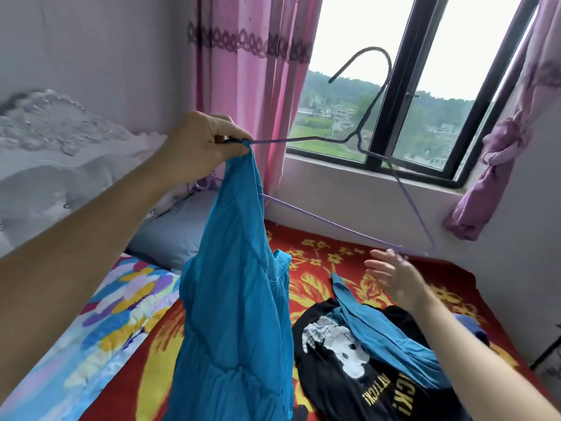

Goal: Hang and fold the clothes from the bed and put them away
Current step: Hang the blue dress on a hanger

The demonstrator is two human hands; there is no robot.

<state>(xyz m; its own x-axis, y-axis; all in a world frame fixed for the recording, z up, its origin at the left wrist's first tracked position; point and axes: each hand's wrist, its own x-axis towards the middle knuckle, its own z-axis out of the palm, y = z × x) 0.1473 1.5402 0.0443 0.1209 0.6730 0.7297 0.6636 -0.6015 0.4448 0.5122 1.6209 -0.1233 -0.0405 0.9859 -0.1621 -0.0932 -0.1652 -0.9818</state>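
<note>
one shoulder of the teal cotton dress (236, 299) is pinched against the purple wire hanger (334, 221) by the left hand (203, 144) above the red floral bed (334, 253); right hand (394, 278) open, so the loose side may slip.

Pale lilac wall (106, 56) upper left, pink curtain (243, 86) top centre, black-framed window (440, 71) upper right w/ daylight, green hills outside. My bed (158, 360) below: red floral blanket (318, 250), grey pillow (170, 235), padded headboard (45, 132) at left.

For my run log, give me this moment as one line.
left hand: pinches hanger and blue dress | right hand: open near hanger's other end | black shirt: on bed
</note>
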